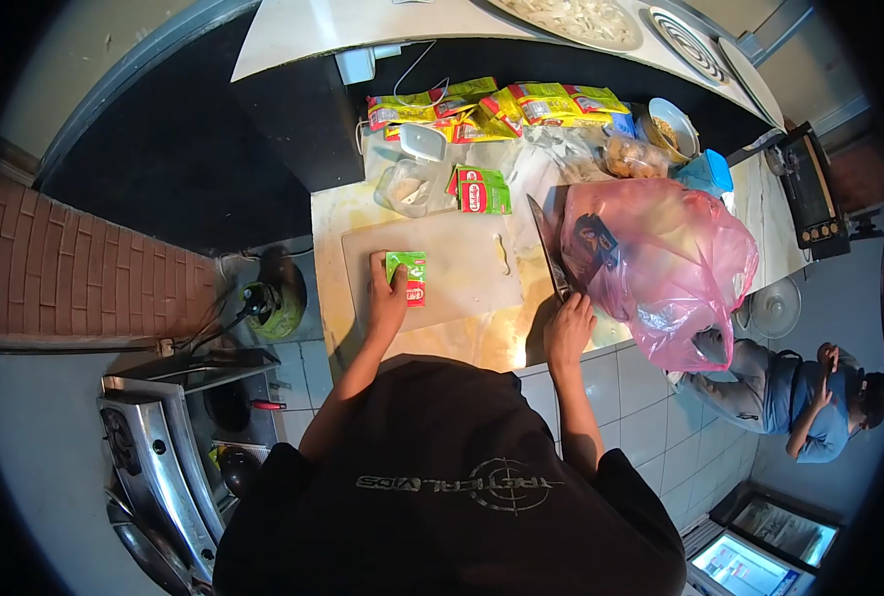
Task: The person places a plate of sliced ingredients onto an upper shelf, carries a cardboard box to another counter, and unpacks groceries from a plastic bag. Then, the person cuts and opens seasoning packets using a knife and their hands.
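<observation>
My left hand (390, 293) is closed on a green and red sachet (414, 282), which lies over the left part of a translucent white cutting board (462, 253). At the board's right side, my right hand (569, 323) has its fingers curled at the handle end of a knife (546, 238). The knife's blade points away from me, beside a pink plastic bag (661, 248). More green and red sachets (484, 191) lie beyond the board, next to an opened clear container (409, 189) with some pale contents.
Several yellow packets (521, 104) line the back of the counter. A bowl (672, 129), a bag of brown food (636, 157) and a blue container (705, 174) stand back right. A stove (159, 447) is at left. Another person (810, 387) stands at right.
</observation>
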`<state>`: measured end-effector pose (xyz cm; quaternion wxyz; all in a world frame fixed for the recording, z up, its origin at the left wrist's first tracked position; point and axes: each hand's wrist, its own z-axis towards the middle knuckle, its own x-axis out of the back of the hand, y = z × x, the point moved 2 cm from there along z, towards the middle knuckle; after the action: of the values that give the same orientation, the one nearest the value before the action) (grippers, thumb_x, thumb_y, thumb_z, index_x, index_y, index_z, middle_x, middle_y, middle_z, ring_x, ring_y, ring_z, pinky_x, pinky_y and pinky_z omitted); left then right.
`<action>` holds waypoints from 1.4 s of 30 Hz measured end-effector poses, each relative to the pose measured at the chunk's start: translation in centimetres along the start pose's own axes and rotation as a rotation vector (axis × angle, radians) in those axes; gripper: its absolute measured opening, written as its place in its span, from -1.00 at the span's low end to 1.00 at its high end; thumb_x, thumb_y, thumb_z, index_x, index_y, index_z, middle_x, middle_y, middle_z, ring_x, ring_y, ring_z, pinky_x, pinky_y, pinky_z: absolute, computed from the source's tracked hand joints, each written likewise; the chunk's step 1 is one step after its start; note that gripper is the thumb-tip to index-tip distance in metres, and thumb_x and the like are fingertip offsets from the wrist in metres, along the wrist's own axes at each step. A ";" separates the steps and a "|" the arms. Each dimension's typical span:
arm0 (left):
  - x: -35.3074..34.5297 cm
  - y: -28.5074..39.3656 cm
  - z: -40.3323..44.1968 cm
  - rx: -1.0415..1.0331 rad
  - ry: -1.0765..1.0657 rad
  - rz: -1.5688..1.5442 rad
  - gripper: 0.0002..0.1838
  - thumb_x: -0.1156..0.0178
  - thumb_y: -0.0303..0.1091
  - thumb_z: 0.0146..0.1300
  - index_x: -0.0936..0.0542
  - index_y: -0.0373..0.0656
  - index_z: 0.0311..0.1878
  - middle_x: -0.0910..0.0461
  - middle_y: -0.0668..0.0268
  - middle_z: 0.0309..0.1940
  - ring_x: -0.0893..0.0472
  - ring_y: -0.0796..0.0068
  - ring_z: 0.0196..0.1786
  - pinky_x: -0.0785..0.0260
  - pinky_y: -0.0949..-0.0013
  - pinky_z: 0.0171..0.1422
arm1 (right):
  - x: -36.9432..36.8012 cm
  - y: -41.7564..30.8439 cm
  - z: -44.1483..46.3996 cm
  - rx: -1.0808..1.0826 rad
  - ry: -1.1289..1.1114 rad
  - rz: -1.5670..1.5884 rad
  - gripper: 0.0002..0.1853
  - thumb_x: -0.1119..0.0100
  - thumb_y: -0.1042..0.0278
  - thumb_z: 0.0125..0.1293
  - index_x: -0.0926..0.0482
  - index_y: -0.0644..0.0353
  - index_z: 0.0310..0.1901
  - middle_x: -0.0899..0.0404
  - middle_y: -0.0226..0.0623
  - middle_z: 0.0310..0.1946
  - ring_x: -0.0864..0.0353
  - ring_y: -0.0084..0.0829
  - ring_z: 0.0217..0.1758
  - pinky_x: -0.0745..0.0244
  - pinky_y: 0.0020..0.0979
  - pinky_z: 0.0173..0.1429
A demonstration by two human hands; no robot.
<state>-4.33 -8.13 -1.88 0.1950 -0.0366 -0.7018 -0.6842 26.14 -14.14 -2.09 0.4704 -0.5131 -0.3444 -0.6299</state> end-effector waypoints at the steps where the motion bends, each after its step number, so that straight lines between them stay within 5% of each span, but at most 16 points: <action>1: -0.2 0.0 0.0 0.002 0.005 -0.003 -0.69 -0.05 -0.34 0.43 -0.29 -0.17 0.15 -0.55 -0.05 -0.19 -0.58 -0.12 -0.13 -0.39 0.06 -0.03 | 0.0 0.3 -0.2 -0.011 -0.002 0.001 -0.83 -0.04 0.48 0.22 -0.40 0.26 -0.15 -0.46 -0.10 -0.16 -0.51 -0.08 -0.05 -0.36 -0.11 0.02; 6: -1.7 -0.2 -0.3 -0.167 -0.053 0.041 -0.70 -0.02 -0.38 0.44 -0.26 -0.17 0.16 -0.49 -0.11 -0.08 -0.49 -0.27 0.01 -0.34 -0.05 0.05 | 3.5 1.6 -2.3 -0.041 -0.182 0.098 -0.83 -0.01 0.56 0.20 -0.36 0.29 -0.17 -0.55 -0.02 -0.29 -0.59 0.00 -0.21 -0.43 -0.08 -0.10; 10: -3.2 -1.0 -0.1 -0.165 -0.112 0.036 -0.71 -0.04 -0.43 0.41 -0.28 -0.19 0.14 -0.47 -0.12 -0.05 -0.48 -0.23 0.06 -0.33 -0.05 0.07 | 7.1 2.5 -4.2 0.133 -0.217 0.718 -0.88 0.03 0.55 0.38 -0.31 0.33 -0.11 -0.56 0.15 -0.42 -0.59 0.04 -0.42 -0.36 -0.10 -0.40; 12: -3.8 -0.8 -0.1 -0.338 -0.092 0.155 -0.78 -0.08 -0.47 0.39 -0.35 -0.27 0.03 -0.50 0.02 -0.19 -0.56 0.07 -0.11 -0.39 0.16 0.00 | 9.0 2.0 -5.3 -0.091 -0.605 0.852 -0.84 0.00 0.43 0.45 -0.32 0.32 -0.07 -0.56 0.09 -0.49 -0.55 -0.09 -0.52 -0.34 -0.17 -0.40; 13: -4.0 -0.4 -0.1 -0.340 -0.104 0.156 -0.78 -0.08 -0.47 0.39 -0.35 -0.27 0.03 -0.50 0.02 -0.19 -0.56 0.07 -0.11 -0.39 0.16 0.00 | 9.5 1.6 -5.7 -0.112 -0.631 0.878 -0.81 -0.04 0.38 0.45 -0.35 0.31 -0.07 -0.55 0.05 -0.55 -0.49 -0.21 -0.58 -0.33 -0.22 -0.42; 16: -3.8 0.3 0.5 -0.199 -0.134 0.013 -0.80 -0.12 -0.45 0.37 -0.37 -0.24 -0.01 -0.51 0.00 -0.31 -0.57 -0.05 -0.25 -0.41 0.11 -0.17 | 12.0 -0.6 -6.3 -0.083 -0.676 0.864 -0.80 -0.07 0.36 0.43 -0.38 0.32 -0.09 -0.57 0.09 -0.52 -0.54 -0.05 -0.55 -0.37 -0.17 -0.39; 17: -3.5 0.4 0.9 -0.183 -0.154 0.046 -0.82 -0.13 -0.45 0.36 -0.39 -0.25 -0.05 -0.51 0.03 -0.37 -0.55 0.03 -0.33 -0.40 0.15 -0.22 | 11.0 -0.5 -7.1 -0.018 -0.594 0.860 -0.79 -0.10 0.34 0.41 -0.39 0.32 -0.13 -0.58 0.14 -0.51 -0.58 0.15 -0.45 -0.43 -0.06 -0.33; 20: -2.6 -0.7 2.0 -0.154 -0.202 0.044 -0.86 -0.15 -0.46 0.35 -0.41 -0.25 -0.11 -0.51 0.08 -0.44 -0.52 0.23 -0.42 -0.37 0.23 -0.28 | 12.1 -2.0 -7.3 0.043 -0.590 0.790 -0.79 -0.12 0.35 0.39 -0.38 0.33 -0.16 -0.58 0.18 -0.50 -0.57 0.27 -0.35 -0.45 0.04 -0.27; 32: -2.1 -0.7 0.9 -0.076 -0.202 -0.033 -0.85 -0.21 -0.51 0.29 -0.45 -0.29 -0.15 -0.56 0.06 -0.35 -0.57 0.24 -0.36 -0.40 0.23 -0.25 | 12.3 -3.1 -7.1 0.091 -0.654 0.663 -0.78 -0.16 0.36 0.36 -0.36 0.28 -0.13 -0.59 0.14 -0.51 -0.60 0.19 -0.39 -0.48 0.01 -0.28; 37: -1.7 1.3 1.1 -0.316 -0.207 0.193 -0.91 -0.16 -0.53 0.29 -0.48 -0.30 -0.18 -0.53 0.09 -0.33 -0.56 0.12 -0.30 -0.40 0.20 -0.19 | 12.1 -3.1 -6.9 0.145 -0.696 0.624 -0.73 -0.14 0.32 0.36 -0.28 0.27 -0.13 -0.60 0.21 -0.40 -0.60 0.25 -0.34 -0.51 0.08 -0.26; 42: -1.7 0.6 1.7 -0.434 -0.193 0.159 -0.92 -0.14 -0.56 0.30 -0.49 -0.31 -0.16 -0.52 0.09 -0.35 -0.58 0.20 -0.32 -0.41 0.24 -0.20 | 12.4 -3.7 -6.6 0.223 -0.662 0.531 -0.73 -0.15 0.33 0.35 -0.27 0.25 -0.12 -0.60 0.15 -0.36 -0.61 0.21 -0.34 -0.52 0.07 -0.26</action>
<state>-3.00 -6.08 -1.88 0.1680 -0.1978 -0.5487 -0.7947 20.17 -21.98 8.62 0.5328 -0.7043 -0.3986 -0.2475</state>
